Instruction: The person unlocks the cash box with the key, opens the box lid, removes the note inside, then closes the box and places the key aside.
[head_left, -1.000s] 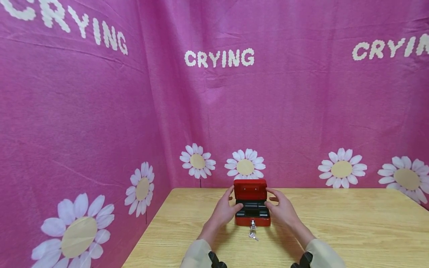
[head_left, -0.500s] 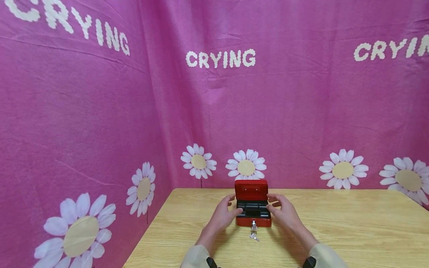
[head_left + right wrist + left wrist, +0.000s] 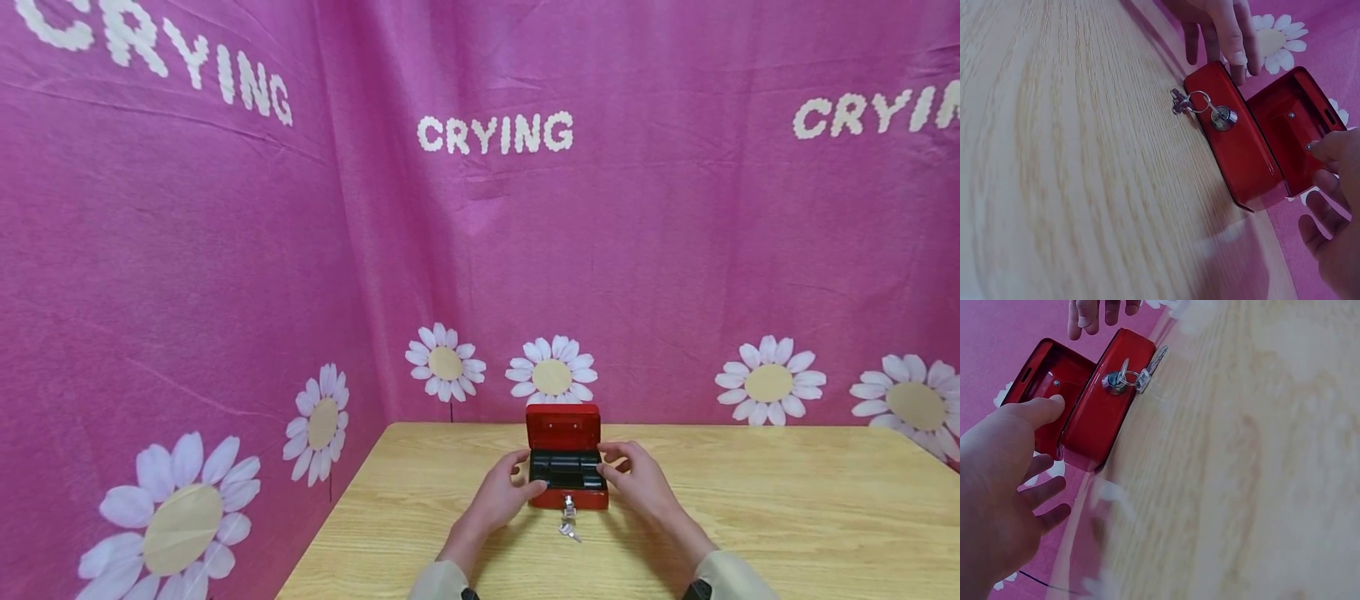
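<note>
A small red cash box (image 3: 567, 498) stands on the table with its lid (image 3: 563, 427) raised, showing a black compartment tray (image 3: 566, 469). A key sits in the front lock (image 3: 1224, 117), and a second key (image 3: 1143, 380) hangs from its ring. My left hand (image 3: 498, 492) is at the box's left side, thumb over the front left corner, the other fingers loosely bent beside it. On the opposite side is my right hand (image 3: 637, 482), its thumb near the tray's right rim and its fingers loosely bent. Neither hand curls round the box in the wrist views.
The box rests on a light wood-grain table (image 3: 750, 500), near its back edge. Behind and to the left hangs a pink cloth (image 3: 637, 250) with white lettering and daisies. Pale sleeves (image 3: 441, 581) cover both forearms.
Both hands have slid down from beside the raised lid to the sides of the box's lower part. The box and keys have stayed in place; the view has shifted slightly.
</note>
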`<act>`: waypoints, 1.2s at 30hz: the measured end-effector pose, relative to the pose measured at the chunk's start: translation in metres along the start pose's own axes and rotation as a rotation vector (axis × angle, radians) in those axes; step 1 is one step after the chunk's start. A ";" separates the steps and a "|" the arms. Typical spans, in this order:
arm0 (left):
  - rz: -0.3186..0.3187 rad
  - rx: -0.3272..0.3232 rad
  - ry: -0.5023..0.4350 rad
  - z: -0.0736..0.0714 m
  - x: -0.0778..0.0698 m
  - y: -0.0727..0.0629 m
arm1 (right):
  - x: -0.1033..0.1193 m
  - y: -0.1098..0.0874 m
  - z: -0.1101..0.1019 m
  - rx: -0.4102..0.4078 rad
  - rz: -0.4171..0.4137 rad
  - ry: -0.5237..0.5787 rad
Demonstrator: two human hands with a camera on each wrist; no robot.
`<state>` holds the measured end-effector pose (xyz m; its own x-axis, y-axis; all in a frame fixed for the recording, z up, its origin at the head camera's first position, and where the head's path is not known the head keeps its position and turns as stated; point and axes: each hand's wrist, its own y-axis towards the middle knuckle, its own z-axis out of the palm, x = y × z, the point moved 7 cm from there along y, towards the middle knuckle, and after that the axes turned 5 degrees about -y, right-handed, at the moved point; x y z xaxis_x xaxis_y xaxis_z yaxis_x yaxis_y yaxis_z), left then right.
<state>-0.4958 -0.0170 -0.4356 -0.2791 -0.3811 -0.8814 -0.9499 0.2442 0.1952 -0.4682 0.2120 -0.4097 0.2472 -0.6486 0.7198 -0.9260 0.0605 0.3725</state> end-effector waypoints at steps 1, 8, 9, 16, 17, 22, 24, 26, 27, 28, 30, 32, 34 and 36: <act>-0.011 0.001 0.000 0.000 0.001 0.000 | -0.001 0.000 0.000 0.000 0.002 0.000; -0.001 0.009 0.018 0.002 0.003 -0.002 | -0.007 0.001 0.001 0.005 0.009 0.002; 0.000 0.010 0.020 0.002 0.004 -0.002 | -0.008 0.001 0.001 0.006 0.009 0.004; 0.018 0.034 0.007 0.006 0.006 0.001 | -0.013 0.002 0.005 0.018 0.036 0.023; 0.020 0.037 0.006 0.006 0.007 0.001 | -0.013 0.002 0.006 0.023 0.044 0.023; 0.009 0.041 0.022 0.008 0.008 0.002 | -0.015 0.003 0.010 0.039 0.072 0.032; 0.003 0.041 0.029 0.009 0.009 0.003 | -0.015 0.004 0.010 0.036 0.072 0.038; -0.002 0.042 0.037 0.009 0.010 0.004 | -0.014 0.004 0.011 0.034 0.072 0.047; -0.007 0.042 0.039 0.009 0.010 0.004 | -0.014 0.004 0.012 0.035 0.070 0.048; -0.010 0.042 0.042 0.009 0.010 0.004 | -0.014 0.004 0.012 0.034 0.070 0.050; -0.007 0.042 0.046 0.009 0.009 0.004 | -0.014 0.004 0.013 0.031 0.074 0.052; -0.001 0.041 0.047 0.009 0.008 0.004 | -0.014 0.004 0.013 0.029 0.074 0.046; 0.001 0.042 0.046 0.009 0.007 0.004 | -0.015 0.005 0.014 0.024 0.076 0.044; 0.009 0.042 0.046 0.009 0.006 0.004 | -0.016 0.006 0.015 0.025 0.078 0.050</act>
<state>-0.5001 -0.0107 -0.4442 -0.2944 -0.4190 -0.8589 -0.9408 0.2850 0.1835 -0.4822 0.2115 -0.4281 0.1876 -0.6039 0.7747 -0.9497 0.0898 0.2999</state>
